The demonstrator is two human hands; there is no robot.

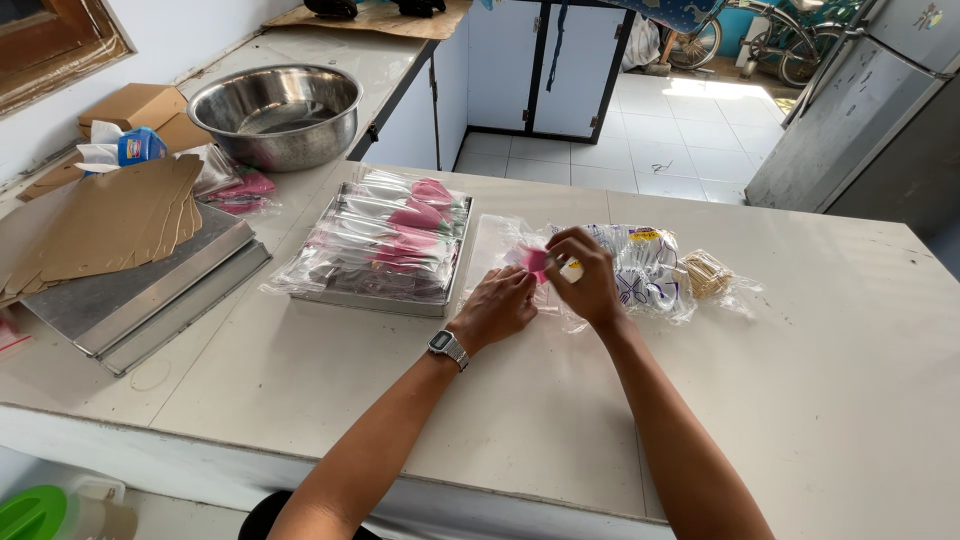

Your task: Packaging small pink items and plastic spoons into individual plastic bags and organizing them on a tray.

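Note:
My left hand (497,307), a watch on its wrist, presses down on a clear plastic sleeve (500,240) that lies flat on the white counter (500,400). My right hand (585,280) pinches a small pink piece (534,259) at the mouth of that sleeve, with a small white and yellow object (572,269) under its fingers. Just left of my hands stands a metal tray (385,295) piled with several clear sleeves holding pink pieces (395,235).
A printed plastic bag (648,270) and a small bag of wooden sticks (710,275) lie right of my hands. At the left are stacked metal trays (150,300) under brown cardboard (110,215), a steel bowl (275,113) and cardboard boxes (135,105). A grey refrigerator (870,110) stands far right.

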